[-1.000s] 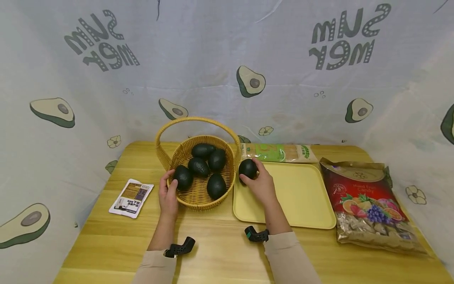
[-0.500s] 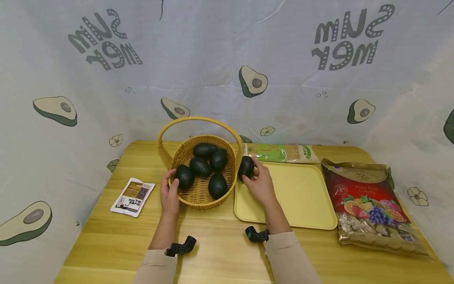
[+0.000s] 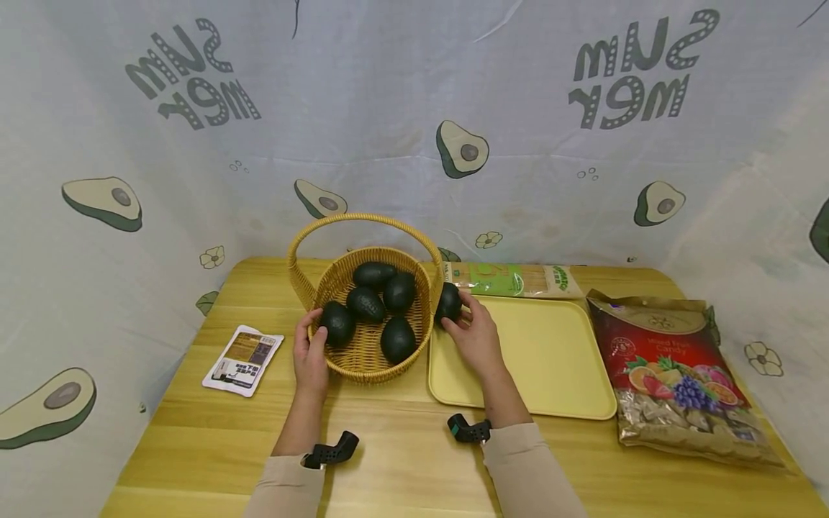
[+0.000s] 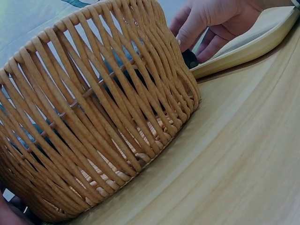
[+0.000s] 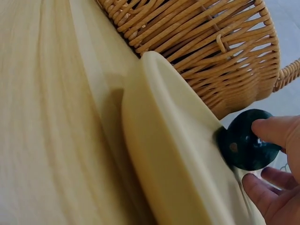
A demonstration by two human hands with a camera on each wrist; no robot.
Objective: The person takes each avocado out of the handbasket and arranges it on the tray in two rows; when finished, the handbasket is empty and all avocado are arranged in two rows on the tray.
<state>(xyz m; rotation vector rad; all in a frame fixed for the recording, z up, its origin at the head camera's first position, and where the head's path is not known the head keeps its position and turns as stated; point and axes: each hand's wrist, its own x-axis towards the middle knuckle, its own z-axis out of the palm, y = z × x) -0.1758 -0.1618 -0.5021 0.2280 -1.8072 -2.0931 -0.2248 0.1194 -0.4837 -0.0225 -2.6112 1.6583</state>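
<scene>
In the head view, my right hand (image 3: 478, 334) holds a dark green avocado (image 3: 447, 301) between thumb and fingers. That avocado is low at the back left corner of a yellow tray (image 3: 550, 360), close beside the wicker basket (image 3: 370, 375). The right wrist view has the thumb laid on the avocado (image 5: 246, 140), fingertips beneath it. My left hand (image 3: 309, 363) grips the basket's left side, its thumb at the rim close to one avocado (image 3: 337, 324). Several more avocados (image 3: 398, 339) lie inside. Woven strands (image 4: 103, 108) fill the left wrist view and hide most of the contents.
A white pouch (image 3: 243, 361) lies left of the basket. Behind the tray is a long noodle packet (image 3: 512, 279), and to its right a large red candy bag (image 3: 680, 374). The basket's tall handle (image 3: 365, 217) arches over it. A printed curtain (image 3: 401, 93) hangs behind the table.
My right hand has shifted slightly left with its avocado, bringing it up against the basket's right side, where the handle now partly covers it. The left hand keeps its place on the basket.
</scene>
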